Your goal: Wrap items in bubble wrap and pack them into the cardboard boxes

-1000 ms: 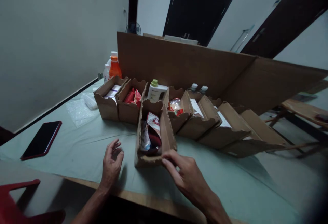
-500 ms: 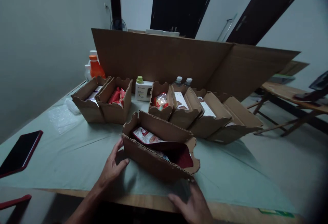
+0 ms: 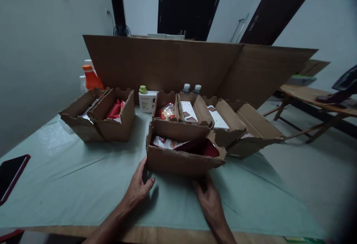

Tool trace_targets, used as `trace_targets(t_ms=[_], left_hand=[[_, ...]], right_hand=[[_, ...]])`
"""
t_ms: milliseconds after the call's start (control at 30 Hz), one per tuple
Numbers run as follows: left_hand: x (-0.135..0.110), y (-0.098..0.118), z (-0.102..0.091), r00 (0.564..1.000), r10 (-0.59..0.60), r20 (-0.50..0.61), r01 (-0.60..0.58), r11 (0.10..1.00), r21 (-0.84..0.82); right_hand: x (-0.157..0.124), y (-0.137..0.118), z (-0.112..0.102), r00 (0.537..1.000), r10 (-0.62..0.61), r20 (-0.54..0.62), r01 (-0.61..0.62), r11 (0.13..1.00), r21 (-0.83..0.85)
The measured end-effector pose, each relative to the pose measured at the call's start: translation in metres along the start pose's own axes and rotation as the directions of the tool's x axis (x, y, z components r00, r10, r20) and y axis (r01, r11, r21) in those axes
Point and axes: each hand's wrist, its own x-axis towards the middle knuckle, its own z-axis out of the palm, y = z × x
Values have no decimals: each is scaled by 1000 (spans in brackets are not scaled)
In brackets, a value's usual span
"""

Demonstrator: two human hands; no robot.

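Observation:
An open cardboard box [image 3: 178,160] lies crosswise on the pale green table cover [image 3: 83,177], in front of a row of similar boxes. Inside it are a white and red packet [image 3: 164,142] and a dark red pouch [image 3: 202,148]. My left hand [image 3: 138,188] rests at the box's left front corner, fingers apart, touching its wall. My right hand [image 3: 208,195] lies under the box's front wall near the right end; its fingertips are tucked at the base, so its grip is unclear.
Two boxes [image 3: 97,119] stand at the left, several more [image 3: 223,121] at the right. A large cardboard sheet [image 3: 173,65] stands behind. A white bottle [image 3: 146,99], an orange bottle [image 3: 89,78] and a dark phone [image 3: 9,175] are also there. A wooden bench [image 3: 312,95] stands right.
The box has been pulled out of the row and turned from lengthwise to crosswise. Both hands have closed in on its front wall. The view has shifted left.

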Motion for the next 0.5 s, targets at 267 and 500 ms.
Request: trace_targets(t_ms=[267,500], left_hand=[[-5,-11,2,997,51,57,-57,993,102],[0,6,1,1000,1,28,0,1000,-14]], right_hand=[[-10,26,7,999,38,-37,-39,999,-35],[-17,26,0,997,50,-60,-52,998,-35]])
